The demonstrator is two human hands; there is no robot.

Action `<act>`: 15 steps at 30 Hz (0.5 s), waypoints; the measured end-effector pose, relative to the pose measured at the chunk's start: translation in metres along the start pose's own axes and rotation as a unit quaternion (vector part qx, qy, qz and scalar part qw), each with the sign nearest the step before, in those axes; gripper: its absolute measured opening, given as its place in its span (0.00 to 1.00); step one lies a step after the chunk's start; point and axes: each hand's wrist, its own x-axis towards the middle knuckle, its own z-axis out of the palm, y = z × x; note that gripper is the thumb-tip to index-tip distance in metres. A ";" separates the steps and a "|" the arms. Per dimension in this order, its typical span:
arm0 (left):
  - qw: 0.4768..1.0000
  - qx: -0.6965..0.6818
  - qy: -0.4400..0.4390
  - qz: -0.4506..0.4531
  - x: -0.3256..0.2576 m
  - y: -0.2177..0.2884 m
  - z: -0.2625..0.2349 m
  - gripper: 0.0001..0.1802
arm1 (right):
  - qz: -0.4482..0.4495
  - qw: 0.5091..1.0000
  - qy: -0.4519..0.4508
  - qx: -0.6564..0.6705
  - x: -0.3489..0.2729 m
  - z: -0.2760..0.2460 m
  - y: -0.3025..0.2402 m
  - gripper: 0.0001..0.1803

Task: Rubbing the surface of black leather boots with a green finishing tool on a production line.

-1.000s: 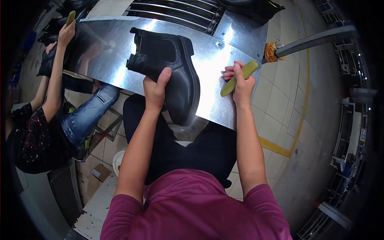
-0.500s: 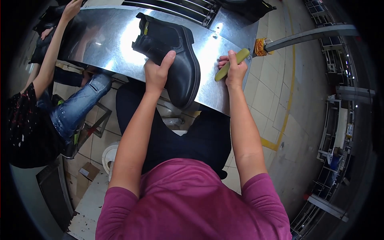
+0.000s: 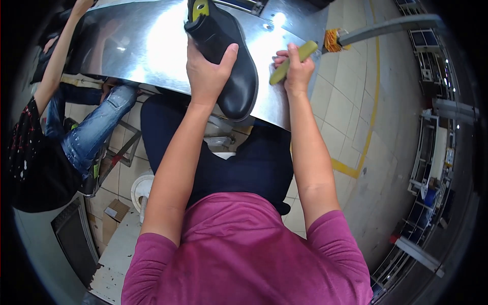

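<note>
A black leather ankle boot [image 3: 241, 84] is gripped by my left hand [image 3: 208, 73], fingers behind the shaft and thumb across its near side. Its toe points down toward my lap, and its opening, with a yellow-green lining or insole showing inside, faces away from me at the top. My right hand [image 3: 299, 74] is closed round an olive-green, long, round-ended bar [image 3: 307, 50], held at a slant with both ends sticking out. The bar is apart from the boot. Both hands are over the metal table [image 3: 137, 38].
Metal rollers [image 3: 246, 5] lie beyond the table. A grey metal bar [image 3: 386, 29] wrapped in orange-yellow material [image 3: 332, 40] juts out at the right. On the left a co-worker's arm [image 3: 58, 56] reaches over the table. A cardboard box [image 3: 116, 209] and a white bucket [image 3: 141, 190] stand lower left.
The boot has moved farther from me and turned, showing more of its yellow-green inside. My left hand has gone forward with it. My right hand, still holding the bar, has shifted slightly forward.
</note>
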 end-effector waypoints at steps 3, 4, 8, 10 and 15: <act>0.992 0.103 -0.006 0.073 -0.004 0.003 0.020 0.47 | 0.005 1.000 -0.013 0.015 -0.006 -0.003 0.001 0.17; 0.982 0.155 -0.012 0.104 -0.006 0.003 0.025 0.51 | 0.002 1.000 -0.013 0.020 -0.007 -0.004 0.002 0.17; 0.980 0.172 -0.033 0.095 -0.005 0.000 0.031 0.52 | 0.004 0.999 -0.027 0.043 -0.003 -0.008 0.003 0.17; 0.981 0.166 -0.044 0.091 -0.005 0.001 0.034 0.52 | 0.000 0.999 -0.023 0.043 -0.002 -0.012 0.004 0.17; 0.997 -0.060 -0.039 -0.022 0.011 -0.007 0.026 0.39 | -0.007 0.999 -0.039 0.023 0.002 -0.013 0.005 0.19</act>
